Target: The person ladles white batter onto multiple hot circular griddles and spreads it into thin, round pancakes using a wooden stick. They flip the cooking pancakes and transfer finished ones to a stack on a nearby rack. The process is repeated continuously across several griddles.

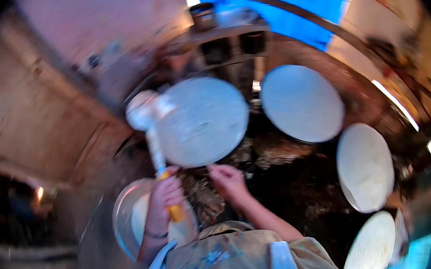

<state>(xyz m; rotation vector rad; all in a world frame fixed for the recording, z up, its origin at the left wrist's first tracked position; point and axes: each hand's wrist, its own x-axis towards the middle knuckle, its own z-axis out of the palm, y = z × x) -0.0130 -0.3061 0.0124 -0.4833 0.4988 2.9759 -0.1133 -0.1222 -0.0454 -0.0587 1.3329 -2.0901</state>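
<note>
My left hand (pixel 168 191) is closed around the yellow grip of a long-handled, ladle-like tool (pixel 155 147). Its rounded head is coated white and blurred, over the left edge of a large round white sheet (pixel 202 123). Beneath my left forearm stands a wide metal bowl (pixel 121 211) with white liquid in it, partly hidden by the arm. At the front rim of the same sheet is my right hand (pixel 228 181), fingers drawn together. Blur hides whether it pinches the edge or only touches it.
More round white discs stand in an arc to the right: one at the back (pixel 302 103), another (pixel 365 168) and a third (pixel 370 252). Behind them, a dark pot (pixel 203 16) sits on a ledge. A brown wall panel (pixel 36 112) rises at left; blue sheeting (pixel 295 7) hangs at the back.
</note>
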